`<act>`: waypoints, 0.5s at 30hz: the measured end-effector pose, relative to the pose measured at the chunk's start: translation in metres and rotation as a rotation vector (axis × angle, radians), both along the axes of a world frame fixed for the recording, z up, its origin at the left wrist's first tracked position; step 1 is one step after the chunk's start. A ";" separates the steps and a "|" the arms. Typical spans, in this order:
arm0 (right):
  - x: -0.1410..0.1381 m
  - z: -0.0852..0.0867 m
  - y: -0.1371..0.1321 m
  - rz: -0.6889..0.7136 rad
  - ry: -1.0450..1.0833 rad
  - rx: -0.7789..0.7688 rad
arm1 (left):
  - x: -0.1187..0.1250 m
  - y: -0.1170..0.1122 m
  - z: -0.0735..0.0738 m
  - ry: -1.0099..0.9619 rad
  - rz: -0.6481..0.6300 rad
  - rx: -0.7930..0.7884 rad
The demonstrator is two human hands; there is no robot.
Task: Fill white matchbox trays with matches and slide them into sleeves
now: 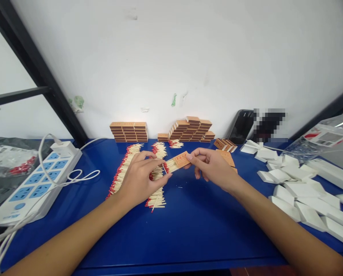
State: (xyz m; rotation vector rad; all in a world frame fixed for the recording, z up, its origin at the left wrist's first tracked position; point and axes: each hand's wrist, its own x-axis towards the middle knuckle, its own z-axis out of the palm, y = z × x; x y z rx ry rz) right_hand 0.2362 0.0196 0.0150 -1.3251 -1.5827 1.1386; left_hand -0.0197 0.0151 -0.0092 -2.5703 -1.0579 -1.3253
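Note:
Between my two hands is a matchbox [181,159], its orange sleeve drawn partly over a tray of red-tipped matches [171,165]. My left hand [144,174] pinches the tray's open end between thumb and fingers. At the other end, my right hand [207,166] grips the sleeve with thumb and forefinger. Below and beside my left hand lie two long rows of loose matches, the left row [121,176] and the right row [157,197]; the hand hides part of both. A small heap of matches [175,143] lies behind the matchbox.
Matchboxes stand stacked by the wall, in a left stack [128,132] and a stepped right stack [190,130]. More orange boxes [224,145] lie behind my right hand. White trays [294,184] are piled at right, near a phone [240,126]. A power strip [36,184] with cables sits left.

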 end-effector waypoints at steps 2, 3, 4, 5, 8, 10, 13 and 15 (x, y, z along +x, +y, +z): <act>0.000 -0.003 0.000 0.019 -0.002 0.015 | 0.000 0.001 -0.002 -0.004 -0.005 -0.010; -0.001 -0.004 -0.001 0.034 -0.005 0.031 | -0.001 0.001 -0.003 -0.003 -0.004 -0.015; -0.001 -0.006 -0.002 0.059 -0.013 0.050 | -0.001 0.002 -0.004 -0.001 -0.006 -0.018; -0.002 -0.007 -0.004 0.092 -0.025 0.072 | -0.001 0.002 -0.004 0.001 -0.010 -0.017; -0.008 -0.009 -0.012 0.210 -0.088 0.112 | -0.001 0.002 -0.004 0.000 -0.039 -0.011; -0.013 -0.009 -0.018 0.290 -0.119 0.110 | 0.000 0.000 -0.004 0.005 -0.071 0.002; -0.019 -0.008 -0.024 0.395 -0.137 0.120 | 0.003 -0.004 -0.003 -0.004 -0.101 0.029; -0.019 -0.008 -0.025 0.435 -0.146 0.138 | 0.005 -0.005 -0.004 -0.012 -0.105 0.040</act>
